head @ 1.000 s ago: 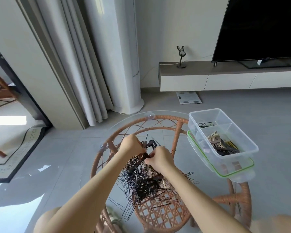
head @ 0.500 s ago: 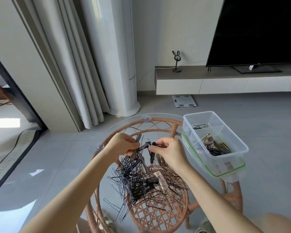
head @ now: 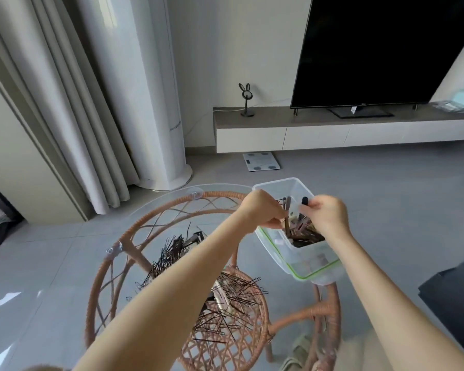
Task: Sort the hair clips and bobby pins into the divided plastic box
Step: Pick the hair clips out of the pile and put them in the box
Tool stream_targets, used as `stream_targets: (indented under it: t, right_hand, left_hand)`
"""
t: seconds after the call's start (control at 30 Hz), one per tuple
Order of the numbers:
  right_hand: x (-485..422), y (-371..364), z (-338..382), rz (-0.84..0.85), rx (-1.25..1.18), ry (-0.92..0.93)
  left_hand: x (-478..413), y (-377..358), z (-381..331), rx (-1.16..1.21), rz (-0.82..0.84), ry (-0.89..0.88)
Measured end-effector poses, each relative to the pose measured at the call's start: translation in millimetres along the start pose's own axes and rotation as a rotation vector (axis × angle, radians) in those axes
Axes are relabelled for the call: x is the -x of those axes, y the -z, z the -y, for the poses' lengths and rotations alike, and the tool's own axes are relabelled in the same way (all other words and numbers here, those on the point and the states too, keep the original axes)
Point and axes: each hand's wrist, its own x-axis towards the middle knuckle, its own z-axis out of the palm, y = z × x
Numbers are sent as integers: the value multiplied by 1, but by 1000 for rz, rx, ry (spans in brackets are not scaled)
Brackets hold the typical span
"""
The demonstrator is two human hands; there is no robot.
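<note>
Both hands hover over the box, each pinching a hair clip.

The left hand (head: 261, 210) pinches a brown clip (head: 286, 207) upright and the right hand (head: 328, 214) a dark clip (head: 304, 201), above the divided plastic box (head: 275, 184) at the bench's (head: 225, 194) right edge. It is best to release them low into the near compartment (head: 306, 236), where clips already lie, so neither hops the divider. The hands hide the divider and far cell. The left forearm covers part of the bobby pins (head: 233, 290) heaped on the bench. Blur smears the clips' shapes.
</note>
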Motion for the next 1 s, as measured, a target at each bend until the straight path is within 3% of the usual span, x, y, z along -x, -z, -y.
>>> stream_targets:
  t: [0.03, 0.1, 0.2, 0.3, 0.4, 0.6, 0.87, 1.0]
  right_hand:
    - [1, -1, -2, 42, 163, 11]
    - [11, -1, 1, -43, 356, 101]
    - [40, -13, 21, -172, 290, 417]
    - [70, -49, 38, 70, 254, 541]
    - [85, -96, 47, 299, 295, 483]
    - [83, -149, 68, 516, 460, 260]
    - [84, -166, 70, 473, 321, 105]
    - [82, -145, 65, 399, 130, 155]
  left_hand:
    - [-7, -2, -1, -62, 9, 17]
    - [-12, 9, 4, -201, -44, -8]
    - [-8, 51, 36, -530, -215, -30]
    - [9, 95, 86, -777, -288, 105]
    - [28, 117, 124, -831, -300, 210]
    - [31, 108, 134, -773, -254, 223]
    - [20, 96, 131, -926, -194, 177]
    - [26, 98, 129, -996, -163, 135]
